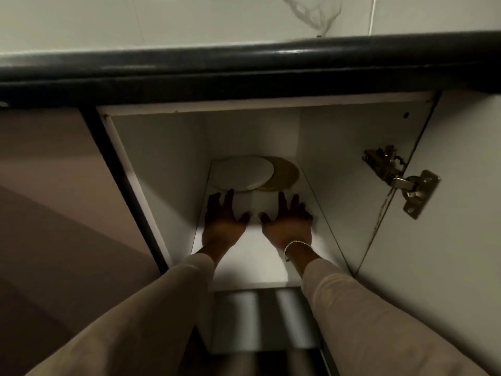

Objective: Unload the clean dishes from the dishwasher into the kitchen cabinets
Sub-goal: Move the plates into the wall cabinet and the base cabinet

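Note:
Both my hands reach into an open white cabinet [168, 169] under the dark countertop. A white plate [244, 172] lies flat at the back of the cabinet floor, partly over a yellowish plate [284, 175] to its right. My left hand [223, 218] and my right hand [288, 219] hover just in front of the plates, fingers spread and straight, holding nothing. The fingertips of my left hand are close to the white plate's front rim; whether they touch it I cannot tell.
The cabinet door [447, 213] stands open on the right, with a metal hinge [401, 177] on its inner side. A thick dark countertop edge [244, 69] overhangs the opening. A closed beige door [54, 185] is to the left. A metallic surface [260, 318] lies below the cabinet.

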